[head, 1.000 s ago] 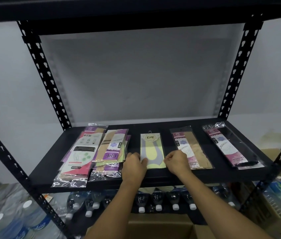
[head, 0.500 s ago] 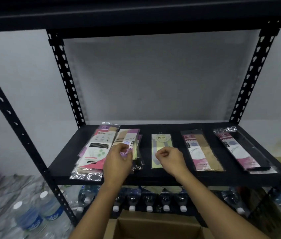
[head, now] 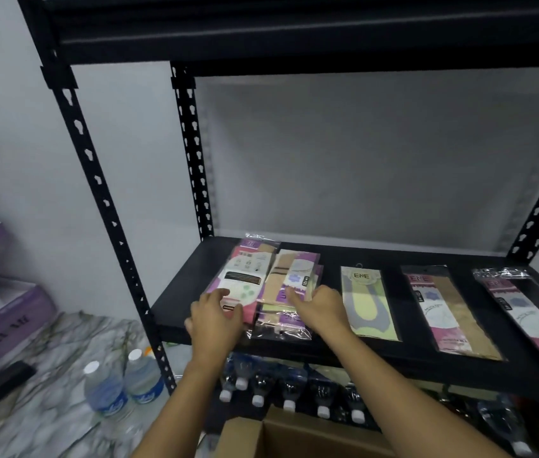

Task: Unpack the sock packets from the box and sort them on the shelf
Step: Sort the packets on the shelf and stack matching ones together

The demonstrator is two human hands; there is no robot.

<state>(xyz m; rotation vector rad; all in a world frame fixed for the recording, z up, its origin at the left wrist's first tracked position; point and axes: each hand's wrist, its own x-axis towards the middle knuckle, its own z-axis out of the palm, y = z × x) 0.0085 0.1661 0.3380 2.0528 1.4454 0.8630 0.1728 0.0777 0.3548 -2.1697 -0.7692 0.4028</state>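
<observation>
Lying in a row on the black metal shelf [head: 175, 312] against a pale grey wall are the sock packets [head: 365, 302]. The left hand [head: 215, 320] rests with loosely spread fingers on the pink-and-white stack [head: 245, 279]. The right hand [head: 319, 307], fingers curled, touches the purple-and-tan stack [head: 294, 276] just beside it; whether it pinches a packet I cannot tell. Below are the open cardboard box [head: 294, 439] and water bottles [head: 106, 391] on marbled floor.
</observation>
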